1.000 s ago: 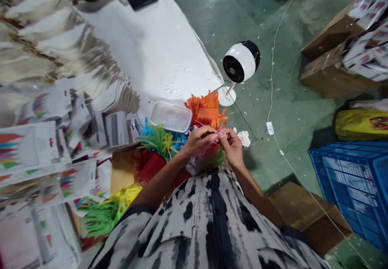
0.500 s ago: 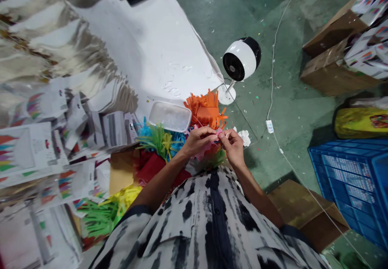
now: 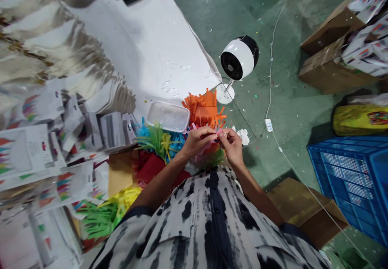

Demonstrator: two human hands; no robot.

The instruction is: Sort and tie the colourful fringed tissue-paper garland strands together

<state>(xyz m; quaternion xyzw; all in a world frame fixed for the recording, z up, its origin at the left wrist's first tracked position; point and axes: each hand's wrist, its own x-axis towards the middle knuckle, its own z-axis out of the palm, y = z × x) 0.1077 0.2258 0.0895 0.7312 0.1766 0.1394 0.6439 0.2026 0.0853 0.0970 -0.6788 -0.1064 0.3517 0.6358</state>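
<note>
My left hand and my right hand meet in front of my body, fingertips pinched together. Between them is a small piece of pink fringed paper, and both hands grip it. More pink strips hang under my left hand, partly hidden by it. Just beyond my hands lies a bunch of orange fringed paper. Green fringed paper and blue fringed paper lie to the left, beside a shallow clear plastic tub. Folded dark red paper is near my left forearm.
A white table carries stacked printed packages. A white-and-black fan stands past its corner. On the floor run a white cable with a power strip, cardboard boxes and a blue crate.
My fingers have shifted only slightly at the pink paper, and both hands still pinch it. The whole view has moved a little, so the surroundings sit slightly further left.
</note>
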